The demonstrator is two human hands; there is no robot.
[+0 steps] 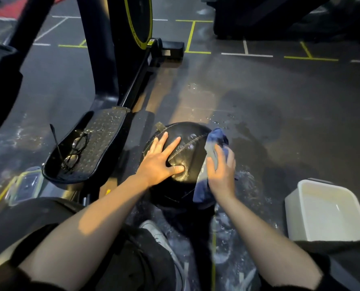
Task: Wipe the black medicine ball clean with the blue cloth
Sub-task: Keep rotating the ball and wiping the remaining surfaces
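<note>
Medicine ball (187, 152), black with pale stitched seams, sits on the dark gym floor (279, 106) directly in front of the seated person, between an exercise machine (111, 59) on the left and a white plastic tub (326, 208) on the right. Water is splashed over the floor around the ball and near the person's shoe (153, 229), so the job looks well under way rather than just begun. The machine's foot platform (95, 143) beside the ball carries a pair of glasses (75, 151). The blue cloth (213, 162) is draped down the ball's right flank, and the right hand (222, 173) grips it with curled fingers, pressing it against the ball. The left hand (163, 160) lies flat with fingers spread on the top left of the ball, steadying it and holding nothing. The exposed top looks glossy, which suggests it has been wetted or wiped; whether the underside and far side are clean cannot be told, and they probably remain to be done by turning the ball.
</note>
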